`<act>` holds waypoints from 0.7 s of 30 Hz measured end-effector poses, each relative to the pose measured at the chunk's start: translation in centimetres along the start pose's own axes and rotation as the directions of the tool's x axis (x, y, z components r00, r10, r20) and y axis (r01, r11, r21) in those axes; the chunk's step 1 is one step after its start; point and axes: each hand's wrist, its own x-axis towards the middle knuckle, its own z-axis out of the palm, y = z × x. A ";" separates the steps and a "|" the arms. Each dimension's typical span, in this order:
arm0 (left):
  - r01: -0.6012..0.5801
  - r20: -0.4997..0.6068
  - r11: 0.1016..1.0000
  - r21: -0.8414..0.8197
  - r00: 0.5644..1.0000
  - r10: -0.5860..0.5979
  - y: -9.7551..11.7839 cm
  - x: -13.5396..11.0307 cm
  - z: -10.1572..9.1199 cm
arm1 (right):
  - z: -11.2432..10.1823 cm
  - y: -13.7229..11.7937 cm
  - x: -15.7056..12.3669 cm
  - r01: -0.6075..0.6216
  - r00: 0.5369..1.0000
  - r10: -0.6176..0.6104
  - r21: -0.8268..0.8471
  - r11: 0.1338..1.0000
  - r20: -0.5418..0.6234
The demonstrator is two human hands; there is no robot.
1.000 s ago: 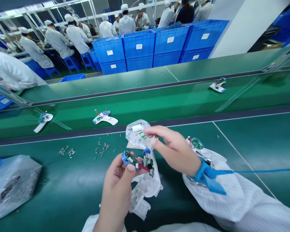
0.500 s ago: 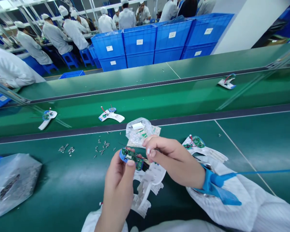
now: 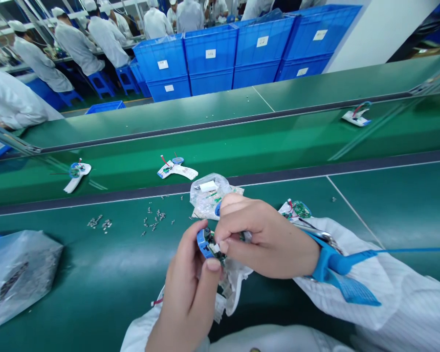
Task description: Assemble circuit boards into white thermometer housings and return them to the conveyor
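My left hand grips a small green circuit board with a round blue part at its edge, held up between thumb and fingers. Over the board's right side, my right hand has its thumb and fingertips pinched close to a white connector. What the pinch holds is hidden. White curved plastic housings lie on the bench below the hands, partly covered. Just behind is a clear plastic bag containing small parts. Another housing with a green board rests beyond my right wrist, which wears a blue strap.
Scattered screws lie on the green bench, left of my hands. A larger clear bag is at far left. Housings with boards sit on the green conveyor. Blue bins and seated people in white are beyond.
My right hand has moved down and in against the board, its fingers now covering part of it. The board has turned in my left hand. The conveyor pieces have shifted slightly right in view.
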 end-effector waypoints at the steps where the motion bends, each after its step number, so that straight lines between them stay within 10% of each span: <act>1: 0.011 0.014 1.000 -0.023 1.000 -0.010 -0.1 0.0 -0.2 | -0.1 0.0 0.0 -0.001 1.000 0.001 -0.001 1.000 0.013; 10: 0.006 0.151 0.999 -0.034 0.989 0.000 -1.1 0.2 -1.5 | -0.3 -0.1 0.0 -0.028 0.997 0.025 0.036 0.999 0.078; 21: -0.196 0.136 0.900 0.391 0.979 0.154 0.2 -0.2 -0.4 | -0.2 -0.2 -0.4 -0.032 0.994 0.043 -0.098 0.995 0.103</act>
